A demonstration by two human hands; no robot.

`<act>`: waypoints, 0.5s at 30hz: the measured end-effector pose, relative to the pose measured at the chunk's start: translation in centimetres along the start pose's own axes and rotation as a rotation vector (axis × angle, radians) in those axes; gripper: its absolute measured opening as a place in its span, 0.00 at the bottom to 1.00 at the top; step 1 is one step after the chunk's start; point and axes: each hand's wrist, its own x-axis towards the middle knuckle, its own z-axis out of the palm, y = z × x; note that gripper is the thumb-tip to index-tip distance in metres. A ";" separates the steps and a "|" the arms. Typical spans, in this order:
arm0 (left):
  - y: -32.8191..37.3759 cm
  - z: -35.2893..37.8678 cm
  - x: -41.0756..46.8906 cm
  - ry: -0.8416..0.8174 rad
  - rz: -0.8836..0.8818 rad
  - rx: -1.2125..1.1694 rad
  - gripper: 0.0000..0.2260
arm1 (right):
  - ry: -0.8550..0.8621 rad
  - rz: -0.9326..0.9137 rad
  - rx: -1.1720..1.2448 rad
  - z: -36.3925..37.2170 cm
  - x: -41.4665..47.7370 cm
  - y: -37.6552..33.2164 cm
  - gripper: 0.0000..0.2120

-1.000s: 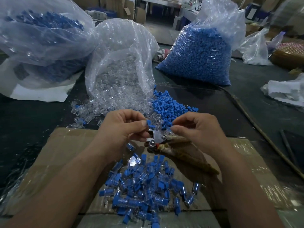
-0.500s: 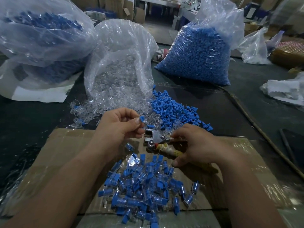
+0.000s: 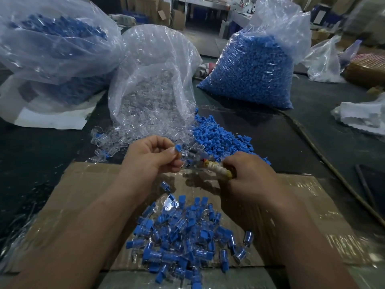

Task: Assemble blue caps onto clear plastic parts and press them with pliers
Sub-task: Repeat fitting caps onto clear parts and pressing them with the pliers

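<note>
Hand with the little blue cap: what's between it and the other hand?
Head view: pliers with yellowish wrapped handles, gripped by the right hand, point toward the left hand pinching the small blue plastic cap.

A small blue plastic cap (image 3: 178, 147) is pinched between the thumb and fingertips of the left hand (image 3: 152, 157). Pliers (image 3: 218, 171) with handles wrapped in yellowish-white tape are gripped in the right hand (image 3: 250, 178); the head is pointed left towards the cap and is blurred. A loose heap of blue caps (image 3: 216, 138) is seen just beyond on the dark table, with spilled clear plastic parts (image 3: 125, 138) touching it on the left. Nearer, a pile of capped clear pieces (image 3: 183, 243) is spread out on taped cardboard (image 3: 83, 184).
</note>
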 end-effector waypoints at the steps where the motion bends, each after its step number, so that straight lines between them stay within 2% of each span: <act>1: 0.0 0.0 0.0 0.006 0.009 0.000 0.05 | 0.044 -0.006 0.030 -0.1 0.0 0.1 0.04; 4: -0.1 0.0 0.1 0.027 0.033 -0.002 0.05 | 0.215 -0.028 0.146 -0.3 -0.2 0.0 0.08; 6: -0.1 0.0 0.1 0.045 0.046 -0.012 0.06 | 0.260 -0.025 0.218 -0.3 -0.4 -0.5 0.10; 15: 0.1 0.6 -0.2 0.052 0.084 0.001 0.08 | 0.168 -0.089 0.177 0.6 -0.6 -1.5 0.12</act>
